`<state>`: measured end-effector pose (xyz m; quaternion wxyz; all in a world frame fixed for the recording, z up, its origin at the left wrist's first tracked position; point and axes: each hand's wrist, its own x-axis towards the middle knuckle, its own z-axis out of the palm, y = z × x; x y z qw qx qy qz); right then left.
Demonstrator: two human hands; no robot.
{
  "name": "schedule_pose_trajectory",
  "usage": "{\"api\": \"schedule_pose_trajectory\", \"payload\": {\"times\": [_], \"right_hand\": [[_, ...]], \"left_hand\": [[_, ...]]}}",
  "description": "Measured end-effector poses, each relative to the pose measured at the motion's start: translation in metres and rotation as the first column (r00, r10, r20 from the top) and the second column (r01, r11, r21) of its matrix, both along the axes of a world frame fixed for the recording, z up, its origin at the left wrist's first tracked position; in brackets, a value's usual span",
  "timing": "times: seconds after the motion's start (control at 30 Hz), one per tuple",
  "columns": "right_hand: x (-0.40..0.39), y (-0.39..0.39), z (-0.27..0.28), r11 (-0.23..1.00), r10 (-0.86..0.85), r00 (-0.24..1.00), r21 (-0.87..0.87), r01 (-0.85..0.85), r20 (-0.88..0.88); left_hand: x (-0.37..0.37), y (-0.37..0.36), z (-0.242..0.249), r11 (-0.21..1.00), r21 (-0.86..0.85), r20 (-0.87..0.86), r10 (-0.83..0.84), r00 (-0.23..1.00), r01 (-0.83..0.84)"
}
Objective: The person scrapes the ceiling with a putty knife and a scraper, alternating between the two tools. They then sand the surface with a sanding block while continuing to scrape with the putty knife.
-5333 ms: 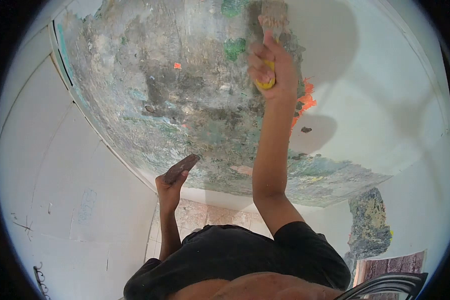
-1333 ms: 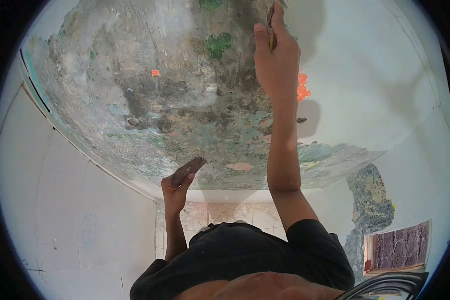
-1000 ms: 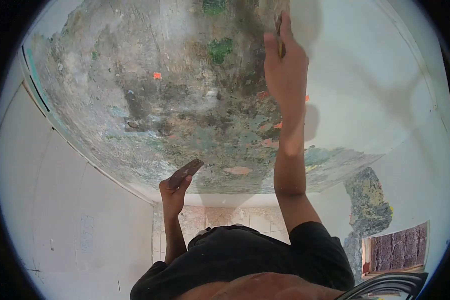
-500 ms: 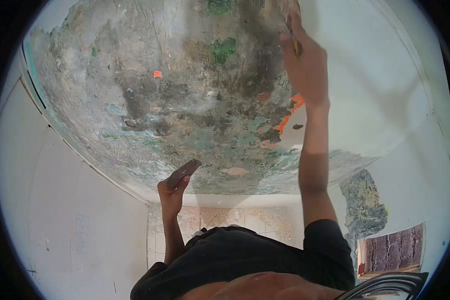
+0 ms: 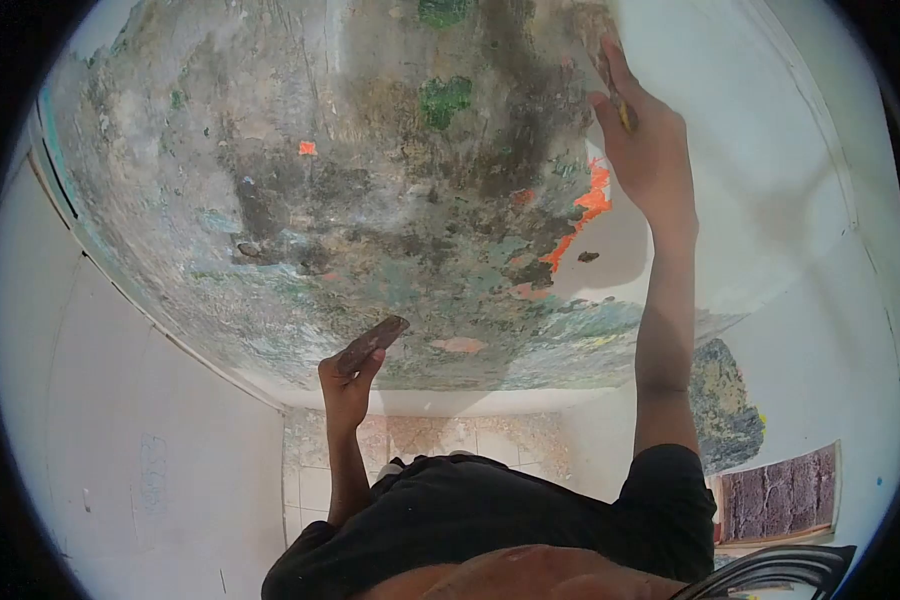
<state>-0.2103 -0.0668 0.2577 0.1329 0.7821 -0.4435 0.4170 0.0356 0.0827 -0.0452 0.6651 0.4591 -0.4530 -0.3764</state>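
Observation:
My right hand (image 5: 652,155) is raised against the wall, fingers wrapped round a putty knife (image 5: 626,116); a bit of yellow shows at its handle. Its thin blade end points up the wall and is hard to make out against the stained surface. Lower down, my left hand (image 5: 347,388) grips a flat brown slab-like piece (image 5: 374,342), tilted up to the right, in front of the wall. The wall (image 5: 370,200) is rough, grey and mottled, with green and orange spots. Just left of my right forearm are an orange strip (image 5: 580,220) and a smooth beige patch (image 5: 625,245).
Smooth white wall (image 5: 760,180) lies to the right, and a plain side wall (image 5: 170,430) to the left. Below are floor tiles (image 5: 455,435). At the lower right are a dark rough patch (image 5: 727,410) and a framed opening showing brown blocks (image 5: 780,495).
My right hand has moved right and slightly down along the wall with the putty knife. My left hand keeps its hold, almost still. The view has shifted slightly.

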Motion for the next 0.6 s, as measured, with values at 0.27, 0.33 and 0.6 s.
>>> {"api": "schedule_pose_trajectory", "payload": {"times": [0.27, 0.33, 0.6], "right_hand": [[-0.007, -0.012, 0.001, 0.986, 0.057, 0.997, -0.153, -0.065, -0.056], [0.001, -0.015, 0.014, 0.983, 0.026, 0.997, -0.182, -0.04, -0.074], [-0.01, -0.01, 0.019, 0.993, -0.028, 0.994, -0.121, 0.015, -0.108]], "left_hand": [[0.003, 0.004, -0.004, 0.998, 0.063, 0.019, 0.029, 0.999, -0.031], [0.003, 0.003, 0.001, 0.996, 0.056, 0.011, 0.063, 0.998, -0.064], [0.004, 0.0, -0.007, 0.988, 0.1, 0.045, 0.116, 0.992, -0.12]]}}
